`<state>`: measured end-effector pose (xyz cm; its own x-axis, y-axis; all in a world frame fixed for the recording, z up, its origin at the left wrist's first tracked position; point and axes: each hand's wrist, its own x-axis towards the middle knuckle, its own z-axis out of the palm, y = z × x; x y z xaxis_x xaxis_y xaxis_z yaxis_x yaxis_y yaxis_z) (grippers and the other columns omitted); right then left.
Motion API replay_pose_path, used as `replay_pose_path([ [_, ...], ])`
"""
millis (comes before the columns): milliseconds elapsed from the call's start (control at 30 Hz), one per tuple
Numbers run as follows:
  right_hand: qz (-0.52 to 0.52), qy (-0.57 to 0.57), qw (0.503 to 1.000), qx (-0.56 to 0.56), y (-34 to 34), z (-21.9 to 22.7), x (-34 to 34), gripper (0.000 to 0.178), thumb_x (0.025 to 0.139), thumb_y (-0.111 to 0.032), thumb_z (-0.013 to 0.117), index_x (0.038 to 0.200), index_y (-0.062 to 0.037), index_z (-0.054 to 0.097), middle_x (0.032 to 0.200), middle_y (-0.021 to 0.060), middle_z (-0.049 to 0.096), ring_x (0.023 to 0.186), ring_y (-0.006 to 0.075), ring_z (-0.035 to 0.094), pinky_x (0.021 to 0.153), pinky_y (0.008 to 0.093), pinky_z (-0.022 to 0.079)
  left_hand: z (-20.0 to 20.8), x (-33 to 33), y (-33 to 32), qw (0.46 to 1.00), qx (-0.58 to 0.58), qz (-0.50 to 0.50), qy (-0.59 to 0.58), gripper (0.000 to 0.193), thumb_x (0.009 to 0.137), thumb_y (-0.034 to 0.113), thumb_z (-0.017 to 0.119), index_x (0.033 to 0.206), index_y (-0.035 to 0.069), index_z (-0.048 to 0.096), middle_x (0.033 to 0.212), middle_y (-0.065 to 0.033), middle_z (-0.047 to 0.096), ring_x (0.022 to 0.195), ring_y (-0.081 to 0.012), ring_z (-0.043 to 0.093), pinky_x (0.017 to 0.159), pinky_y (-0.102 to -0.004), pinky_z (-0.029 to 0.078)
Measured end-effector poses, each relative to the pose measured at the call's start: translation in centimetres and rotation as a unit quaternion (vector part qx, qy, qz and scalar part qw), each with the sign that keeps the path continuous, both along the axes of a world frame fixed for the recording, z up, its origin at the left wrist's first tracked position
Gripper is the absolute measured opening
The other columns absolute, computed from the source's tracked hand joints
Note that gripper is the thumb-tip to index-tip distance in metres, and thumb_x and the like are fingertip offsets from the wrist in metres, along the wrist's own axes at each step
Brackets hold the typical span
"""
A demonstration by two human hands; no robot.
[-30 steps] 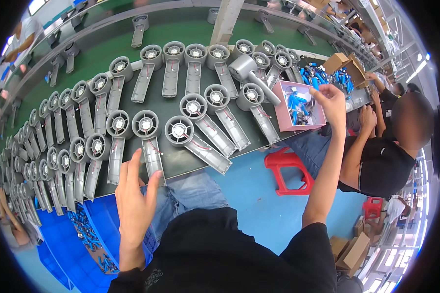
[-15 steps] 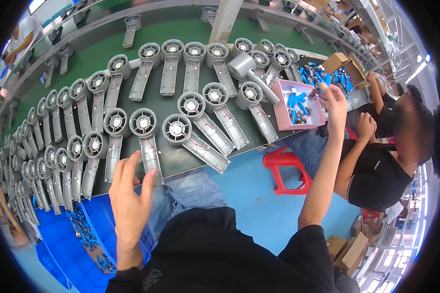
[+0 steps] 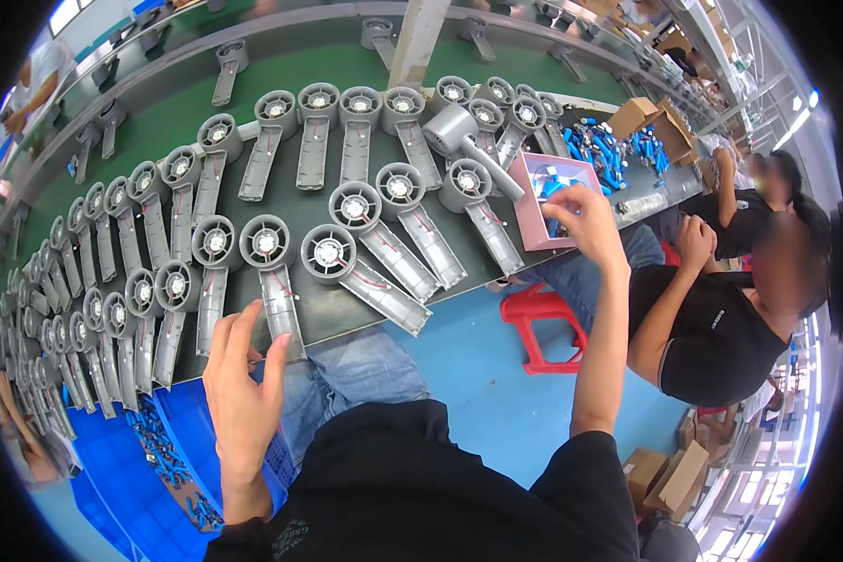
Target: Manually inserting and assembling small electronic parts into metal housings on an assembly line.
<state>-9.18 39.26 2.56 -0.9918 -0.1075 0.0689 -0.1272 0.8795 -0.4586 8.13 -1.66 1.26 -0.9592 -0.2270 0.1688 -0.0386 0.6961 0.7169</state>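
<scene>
My left hand (image 3: 244, 403) hovers at the table's near edge with fingers and thumb apart, holding nothing. Closest to it lies a grey fan housing (image 3: 277, 290), its round head towards the back and its open handle shell towards me. My right hand (image 3: 585, 223) reaches over the near side of a pink box (image 3: 590, 171), fingers curled towards the thumb. Whatever sits between those fingertips is hidden. Inside the box are blue cylindrical batteries (image 3: 554, 183) with wires, partly covered by the hand. A closed grey fan body (image 3: 451, 129) leans beside the box.
Rows of similar grey fan housings (image 3: 354, 206) cover the dark table. Loose blue batteries (image 3: 601, 155) are piled beyond the box. Blue crates (image 3: 103, 459) stand below left, a red stool (image 3: 543, 328) below right. A person in black (image 3: 712, 347) sits at the right.
My right hand has moved left and nearer, from the far right side of the pink box to over its opening. The left hand is slightly lower, still spread.
</scene>
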Motion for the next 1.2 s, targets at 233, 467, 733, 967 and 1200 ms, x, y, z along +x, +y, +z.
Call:
replay_pose_path([
  [233,-0.053,0.067,0.907,-0.412,1.4,2.7,0.4,0.013,0.097,-0.016,0.062,0.105,-0.0055,0.061,0.086,-0.0028,0.059,0.076,0.0052,0.055,0.066,0.0200,0.041,0.3,0.2,-0.5,1.000,-0.013,0.003,0.003,0.036,0.086,0.003,0.068,0.121,-0.001,0.061,0.102,-0.0101,0.059,0.066,-0.0150,0.055,0.061,-0.0273,0.048],
  [467,0.075,-0.019,0.825,-0.560,-6.2,4.9,3.0,0.015,0.100,-0.017,0.057,0.106,-0.0037,0.061,0.084,-0.0020,0.058,0.072,0.0062,0.052,0.066,0.0201,0.040,1.4,-0.8,-0.4,0.982,-0.009,-0.058,0.180,0.024,0.079,-0.002,0.071,0.103,-0.001,0.068,0.099,-0.0133,0.064,0.090,-0.0281,0.063,0.078,-0.0334,0.049],
  [733,0.273,-0.317,0.685,-0.597,-21.3,1.4,6.2,0.023,0.097,-0.022,0.060,0.102,0.0005,0.061,0.093,0.0079,0.062,0.070,0.0101,0.057,0.060,0.0234,0.045,2.2,-4.0,-1.2,0.902,0.264,-0.253,0.229,0.034,0.082,0.011,0.072,0.114,0.002,0.069,0.123,-0.0199,0.060,0.115,-0.0314,0.055,0.097,-0.0424,0.043],
  [967,0.240,-0.353,0.735,-0.526,-27.4,0.2,8.0,0.033,0.103,-0.027,0.051,0.116,0.0010,0.064,0.093,0.0053,0.067,0.068,0.0072,0.058,0.058,0.0213,0.046,-1.6,-1.7,-4.7,0.840,0.415,-0.248,0.246,0.021,0.086,0.004,0.068,0.106,0.001,0.062,0.127,-0.0234,0.058,0.125,-0.0365,0.052,0.106,-0.0476,0.041],
  [1200,0.142,-0.059,0.970,-0.187,-25.6,-2.8,10.5,0.014,0.094,-0.010,0.064,0.103,-0.0001,0.068,0.062,0.0004,0.058,0.051,0.0028,0.046,0.046,0.0221,0.035,-0.5,-0.5,-4.6,0.909,0.410,-0.030,0.061,0.024,0.092,0.002,0.061,0.115,0.000,0.056,0.100,-0.0122,0.065,0.086,-0.0176,0.066,0.071,-0.0272,0.053],
])
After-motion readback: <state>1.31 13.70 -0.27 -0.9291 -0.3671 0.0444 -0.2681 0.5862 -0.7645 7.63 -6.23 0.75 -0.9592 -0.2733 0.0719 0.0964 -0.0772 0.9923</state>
